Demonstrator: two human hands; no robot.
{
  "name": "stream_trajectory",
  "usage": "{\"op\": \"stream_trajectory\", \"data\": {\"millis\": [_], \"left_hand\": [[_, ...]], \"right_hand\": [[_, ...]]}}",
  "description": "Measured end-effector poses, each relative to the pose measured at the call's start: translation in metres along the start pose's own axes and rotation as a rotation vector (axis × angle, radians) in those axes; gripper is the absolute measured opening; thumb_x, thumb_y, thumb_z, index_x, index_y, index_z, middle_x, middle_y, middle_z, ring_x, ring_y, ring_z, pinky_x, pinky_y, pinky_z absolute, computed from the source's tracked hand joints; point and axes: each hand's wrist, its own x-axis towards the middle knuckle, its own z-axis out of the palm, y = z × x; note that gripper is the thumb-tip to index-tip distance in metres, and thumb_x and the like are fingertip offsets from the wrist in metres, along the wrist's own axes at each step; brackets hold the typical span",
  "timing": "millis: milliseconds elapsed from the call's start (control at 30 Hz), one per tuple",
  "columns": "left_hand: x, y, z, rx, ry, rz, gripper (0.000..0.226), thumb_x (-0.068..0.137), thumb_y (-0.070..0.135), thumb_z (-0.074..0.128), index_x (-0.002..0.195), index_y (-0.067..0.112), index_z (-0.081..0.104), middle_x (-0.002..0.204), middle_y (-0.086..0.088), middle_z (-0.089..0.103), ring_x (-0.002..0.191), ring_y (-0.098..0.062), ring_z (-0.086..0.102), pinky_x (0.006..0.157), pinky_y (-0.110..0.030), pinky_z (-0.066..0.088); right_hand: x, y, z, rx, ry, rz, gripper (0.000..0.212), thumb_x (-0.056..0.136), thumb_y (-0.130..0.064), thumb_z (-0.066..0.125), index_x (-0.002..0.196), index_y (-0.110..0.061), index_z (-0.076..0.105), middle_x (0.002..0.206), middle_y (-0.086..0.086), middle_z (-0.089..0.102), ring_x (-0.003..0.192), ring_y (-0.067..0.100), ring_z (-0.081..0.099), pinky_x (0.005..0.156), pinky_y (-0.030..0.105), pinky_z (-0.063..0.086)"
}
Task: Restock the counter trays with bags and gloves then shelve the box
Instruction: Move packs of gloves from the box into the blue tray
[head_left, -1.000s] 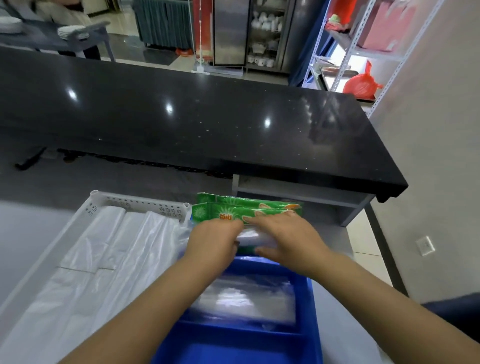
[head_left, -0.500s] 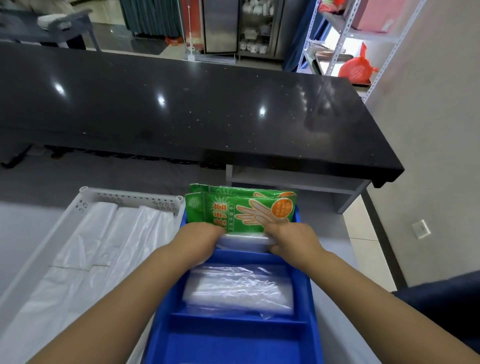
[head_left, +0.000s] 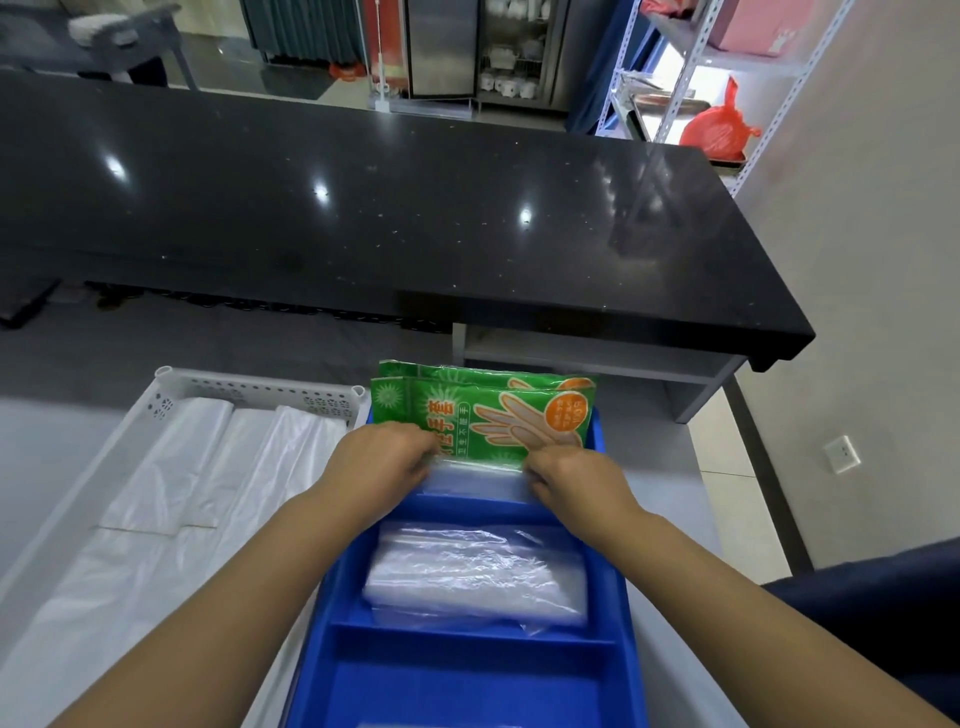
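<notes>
A blue divided tray (head_left: 332, 618) lies in front of me on the grey counter. In its far compartment two green glove packs (head_left: 498, 415) stand upright on edge. My left hand (head_left: 382, 465) and my right hand (head_left: 569, 480) grip the two ends of the clear lower part of the front pack (head_left: 478, 480), fingers curled on it. A loose stack of clear plastic gloves (head_left: 478, 577) fills the middle compartment. To the left, a white perforated tray (head_left: 260, 389) holds white plastic bags (head_left: 171, 493) laid flat.
A raised black stone counter (head_left: 363, 208) runs across behind the trays, with an open shelf (head_left: 597, 353) under its right end. A metal rack (head_left: 675, 93) with a red bag (head_left: 717, 130) stands at the back right. A wall (head_left: 883, 260) closes the right side.
The green pack has gone from tipped down under my hands to standing upright, its printed face showing. Both hands slid down to its clear lower edge.
</notes>
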Motion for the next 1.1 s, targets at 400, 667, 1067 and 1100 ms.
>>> {"op": "stream_trajectory", "data": {"millis": [400,667,1067,1100], "left_hand": [[0.004,-0.003,-0.026,-0.115,0.385,0.084,0.036,0.077,0.031,0.073,0.106,0.011,0.067,0.094,-0.005,0.069,0.088,-0.025,0.062,0.072,-0.033,0.049],[0.044,0.007,-0.015,0.002,0.286,-0.020,0.049,0.090,0.029,0.056,0.135,0.014,0.046,0.128,-0.007,0.057,0.124,-0.028,0.044,0.107,-0.042,0.028],[0.047,0.009,-0.018,-0.077,0.246,-0.022,0.052,0.088,0.027,0.060,0.135,0.014,0.044,0.127,-0.007,0.055,0.121,-0.027,0.045,0.105,-0.040,0.032],[0.040,0.008,-0.019,-0.082,0.304,-0.014,0.054,0.084,0.025,0.065,0.134,0.013,0.046,0.126,-0.008,0.056,0.121,-0.028,0.046,0.104,-0.042,0.033]], "right_hand": [[-0.009,0.032,-0.018,0.350,0.418,0.315,0.013,0.089,-0.029,0.060,0.091,-0.016,0.061,0.082,-0.007,0.058,0.071,0.010,0.055,0.058,0.020,0.047],[0.007,0.032,-0.005,0.600,0.309,0.546,0.021,0.089,-0.031,0.060,0.103,-0.016,0.056,0.092,-0.006,0.058,0.080,0.011,0.057,0.057,0.015,0.041],[0.003,0.025,-0.006,0.751,0.372,0.627,0.019,0.085,-0.020,0.067,0.092,-0.019,0.050,0.079,-0.009,0.056,0.072,0.006,0.057,0.058,0.015,0.045],[0.001,0.024,-0.007,0.745,0.419,0.616,0.021,0.084,-0.019,0.068,0.094,-0.020,0.049,0.083,-0.008,0.056,0.073,0.004,0.056,0.058,0.013,0.042]]}}
